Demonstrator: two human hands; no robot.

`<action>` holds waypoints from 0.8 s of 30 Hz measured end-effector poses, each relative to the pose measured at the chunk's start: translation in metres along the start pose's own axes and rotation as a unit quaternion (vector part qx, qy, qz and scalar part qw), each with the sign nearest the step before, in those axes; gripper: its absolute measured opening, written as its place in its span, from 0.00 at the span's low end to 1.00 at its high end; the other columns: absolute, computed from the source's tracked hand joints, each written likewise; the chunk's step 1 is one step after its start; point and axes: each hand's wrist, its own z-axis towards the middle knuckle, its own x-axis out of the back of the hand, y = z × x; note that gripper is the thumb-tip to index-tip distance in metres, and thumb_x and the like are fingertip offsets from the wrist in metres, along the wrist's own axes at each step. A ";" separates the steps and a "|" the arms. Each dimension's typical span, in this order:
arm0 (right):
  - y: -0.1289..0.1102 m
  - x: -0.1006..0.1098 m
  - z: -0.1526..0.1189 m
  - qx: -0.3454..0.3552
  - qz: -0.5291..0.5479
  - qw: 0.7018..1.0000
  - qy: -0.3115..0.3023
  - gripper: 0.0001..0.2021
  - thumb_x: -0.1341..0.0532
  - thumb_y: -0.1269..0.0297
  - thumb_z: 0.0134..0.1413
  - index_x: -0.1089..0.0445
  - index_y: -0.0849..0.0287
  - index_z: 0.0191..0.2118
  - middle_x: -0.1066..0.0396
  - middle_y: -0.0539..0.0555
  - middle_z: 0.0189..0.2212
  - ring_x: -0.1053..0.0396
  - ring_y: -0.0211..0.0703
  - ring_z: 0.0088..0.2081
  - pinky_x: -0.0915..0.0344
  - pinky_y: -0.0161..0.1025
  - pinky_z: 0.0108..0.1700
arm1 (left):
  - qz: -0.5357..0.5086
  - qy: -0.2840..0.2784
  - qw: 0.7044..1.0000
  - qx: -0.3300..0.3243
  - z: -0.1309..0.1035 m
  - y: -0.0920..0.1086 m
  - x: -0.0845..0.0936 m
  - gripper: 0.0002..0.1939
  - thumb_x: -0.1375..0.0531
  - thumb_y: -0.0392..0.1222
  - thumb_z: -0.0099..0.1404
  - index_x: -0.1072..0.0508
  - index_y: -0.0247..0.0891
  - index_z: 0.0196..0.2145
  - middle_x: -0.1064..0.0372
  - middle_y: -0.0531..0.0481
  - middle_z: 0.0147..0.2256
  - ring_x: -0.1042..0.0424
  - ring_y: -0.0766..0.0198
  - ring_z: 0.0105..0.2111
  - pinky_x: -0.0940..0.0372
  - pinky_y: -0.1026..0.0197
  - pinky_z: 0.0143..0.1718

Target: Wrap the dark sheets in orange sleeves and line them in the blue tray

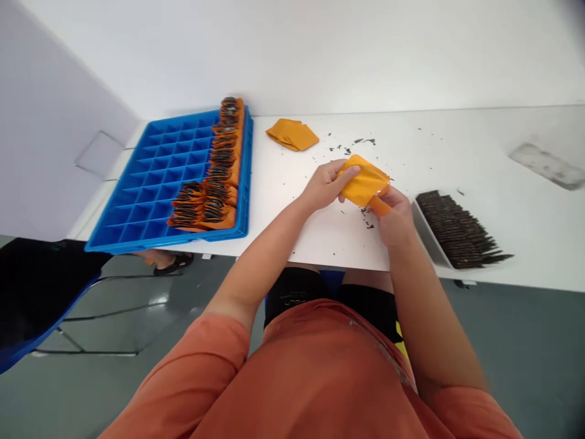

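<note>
My left hand grips an orange pouch above the white table, its thumb lying flat across the front. At the pouch's right end, my right hand is closed at the edge, with its fingers partly hidden behind. An orange strip shows at my right thumb; whether it is a finger cover or part of the pouch I cannot make out. Right of that hand, a white tray holds a tight row of thin dark sheets, like dried seaweed. More flat orange pouches lie stacked behind my left hand.
On the left stands a blue divided crate, its right-hand compartments packed with orange pouches showing dark contents. Dark flakes are scattered over the table. A whitish flat block lies far right. A chair and someone's foot are at lower left.
</note>
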 end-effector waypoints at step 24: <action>0.000 0.003 -0.001 0.019 -0.053 0.997 0.049 0.27 0.25 0.42 0.42 0.42 0.51 0.23 0.46 0.46 0.22 0.48 0.37 0.27 0.42 0.43 0.27 | 0.100 -0.134 0.986 -0.028 -0.011 0.009 -0.009 0.26 0.53 0.61 0.85 0.39 0.42 0.33 0.33 0.55 0.21 0.37 0.66 0.24 0.41 0.64 0.29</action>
